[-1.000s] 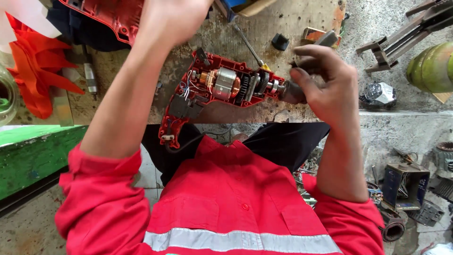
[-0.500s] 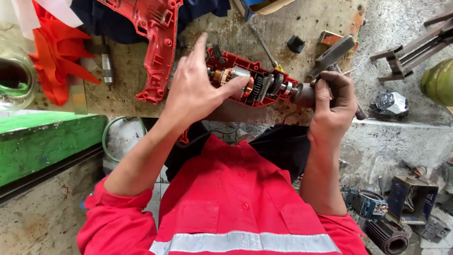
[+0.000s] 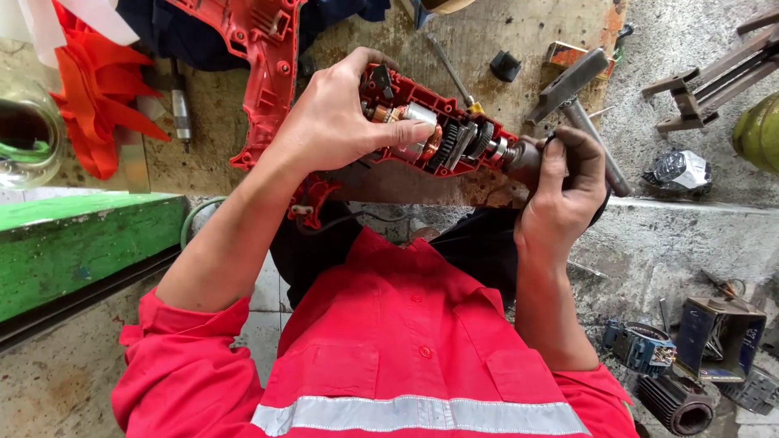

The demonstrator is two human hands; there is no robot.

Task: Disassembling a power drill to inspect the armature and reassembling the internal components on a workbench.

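Observation:
An opened red power drill [image 3: 454, 138] lies on the worn workbench [image 3: 487, 32], its copper-wound motor and gears exposed. My left hand [image 3: 341, 122] grips the drill's body from above, with the thumb laid across the motor. At the drill's front end my right hand [image 3: 564, 182] is wrapped around the dark chuck [image 3: 519, 158]. The drill's other red housing half [image 3: 268, 73] lies apart just left of my left hand.
A hammer [image 3: 576, 81], a screwdriver [image 3: 450, 69] and a small black part [image 3: 505, 65] lie behind the drill. An orange fan blade [image 3: 93, 105] and a glass jar [image 3: 24, 130] sit far left above a green bench [image 3: 81, 243]. Motor parts [image 3: 641, 349] lie on the floor, lower right.
My left hand has come back from the loose red housing half and settled onto the drill's motor. My right hand has stayed on the chuck end.

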